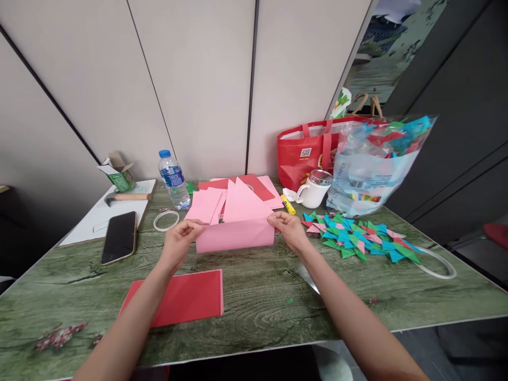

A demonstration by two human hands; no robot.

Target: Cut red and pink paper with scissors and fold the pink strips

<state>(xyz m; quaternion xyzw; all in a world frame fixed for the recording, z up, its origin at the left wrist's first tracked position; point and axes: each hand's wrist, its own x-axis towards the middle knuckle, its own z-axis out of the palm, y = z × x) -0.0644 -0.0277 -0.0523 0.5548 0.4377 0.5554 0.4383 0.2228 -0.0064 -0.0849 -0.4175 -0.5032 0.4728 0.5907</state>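
Note:
I hold a pink sheet of paper up over the green wood-grain table, folded along its top edge. My left hand pinches its left top corner and my right hand pinches its right top corner; both are closed on the paper. Behind it lies a loose stack of pink and red sheets. A red sheet lies flat on the table in front of my left forearm.
A heap of folded green, blue and pink paper triangles lies at the right. A phone, tape ring, water bottle, hammer, small box, white mug, yellow marker, red bag and plastic bag stand behind.

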